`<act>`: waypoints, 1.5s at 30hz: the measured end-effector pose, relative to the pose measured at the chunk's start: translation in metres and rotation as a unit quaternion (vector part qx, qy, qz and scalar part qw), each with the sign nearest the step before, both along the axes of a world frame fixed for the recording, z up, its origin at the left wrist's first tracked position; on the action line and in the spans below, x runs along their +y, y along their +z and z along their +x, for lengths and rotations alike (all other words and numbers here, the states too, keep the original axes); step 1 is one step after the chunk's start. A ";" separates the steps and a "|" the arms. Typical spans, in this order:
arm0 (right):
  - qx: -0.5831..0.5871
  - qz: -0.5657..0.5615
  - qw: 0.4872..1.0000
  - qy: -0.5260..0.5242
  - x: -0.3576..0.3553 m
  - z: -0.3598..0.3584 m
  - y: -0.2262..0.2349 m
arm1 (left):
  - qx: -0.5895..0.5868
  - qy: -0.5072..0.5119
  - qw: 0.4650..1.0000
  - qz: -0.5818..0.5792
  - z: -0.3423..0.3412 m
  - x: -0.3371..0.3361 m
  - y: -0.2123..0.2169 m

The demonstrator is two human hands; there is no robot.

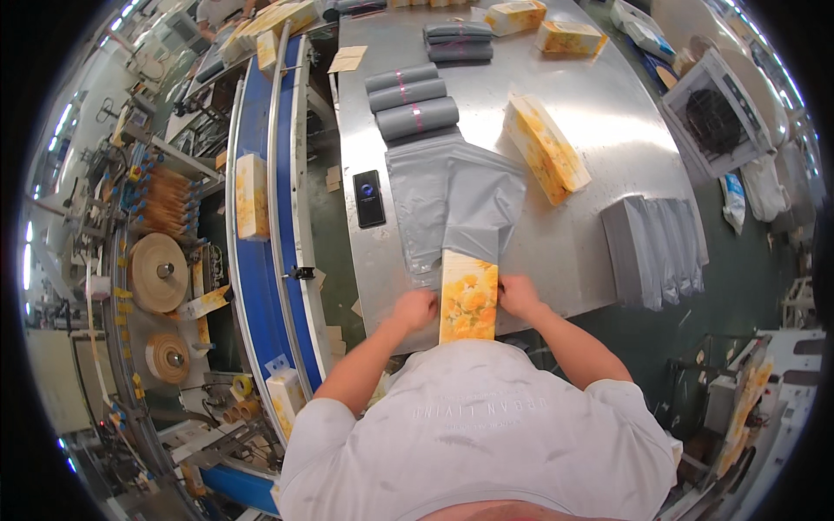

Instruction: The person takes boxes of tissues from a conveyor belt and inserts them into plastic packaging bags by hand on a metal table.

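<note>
- Yellow and white, one flower-printed pack (469,300) stands lengthwise before us at the near edge of one metal table (621,143), its far end at one gray bag (480,204); how deep it sits inside, we cannot tell.
- Two hands are ours: our left hand (417,310) is at the pack's left side, our right hand (519,297) at its right. The fingers of both are curled in close; whether they grasp the pack or the film, we cannot tell.
- Beside that bag, on its left, we see one flat layer of gray film (417,204), its sheets too closely laid to count.
- Beyond the film lie three gray rolls (417,119) in a row, and farther off two more rolls (458,43).
- One dark phone (369,199) rests left of the film.
- One loose pack (547,149) lies to our right, and two far packs (571,38) sit near the far end.
- One bundle of gray bags (656,250) is at the right edge; its pieces we cannot count.
- Left of us, one blue conveyor (258,100) carries a pack midway (252,198) and another nearer us (285,395).
- Two large spools (159,272) stand farther left.
</note>
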State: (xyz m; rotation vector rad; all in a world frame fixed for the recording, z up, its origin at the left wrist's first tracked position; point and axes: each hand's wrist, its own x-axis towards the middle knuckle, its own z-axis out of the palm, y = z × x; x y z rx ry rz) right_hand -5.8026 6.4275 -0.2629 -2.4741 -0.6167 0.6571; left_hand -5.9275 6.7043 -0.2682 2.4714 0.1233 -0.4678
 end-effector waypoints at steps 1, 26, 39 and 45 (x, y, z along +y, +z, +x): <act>0.016 -0.004 1.000 -0.010 -0.010 -0.011 0.004 | -0.002 0.014 1.000 -0.025 -0.017 -0.008 -0.004; 0.020 -0.099 0.993 0.060 -0.019 -0.031 0.026 | -0.001 0.118 0.980 -0.161 -0.049 -0.001 -0.022; -0.063 0.107 0.974 0.189 0.091 -0.092 0.038 | -0.040 0.329 0.897 -0.293 -0.094 -0.023 -0.026; -0.054 0.174 0.966 0.185 0.106 -0.103 0.012 | -0.090 0.246 0.928 -0.264 -0.093 -0.018 -0.033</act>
